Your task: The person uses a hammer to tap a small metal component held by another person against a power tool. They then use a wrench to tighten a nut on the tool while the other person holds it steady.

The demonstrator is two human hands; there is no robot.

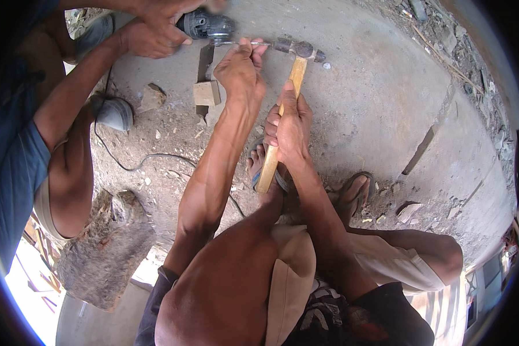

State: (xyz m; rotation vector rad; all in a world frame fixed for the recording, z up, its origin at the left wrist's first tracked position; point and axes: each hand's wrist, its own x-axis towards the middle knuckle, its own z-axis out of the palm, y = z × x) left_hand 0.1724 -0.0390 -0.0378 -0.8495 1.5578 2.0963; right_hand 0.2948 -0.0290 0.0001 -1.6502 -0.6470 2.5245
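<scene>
My right hand (290, 127) is closed round the light wooden handle of a hammer (298, 74). The hammer's dark metal head lies at the far end of the handle, level with my left hand. Pinched in the fingers of my left hand (240, 72) is a thin metal rod (263, 44). One end of the rod points at the hammer head, and the other is at the head of a black angle grinder (202, 24). A co-worker's hands (150, 37) hold the grinder from the left. I cannot tell whether rod and hammer touch.
A small wooden block (206, 93) rests across a dark flat bar (205, 60). A black cord (141, 164) winds over the gritty ground. A rough log (106, 254) stands at the lower left, and stones (152, 98) lie about. Rubble (455, 55) lines the far right edge.
</scene>
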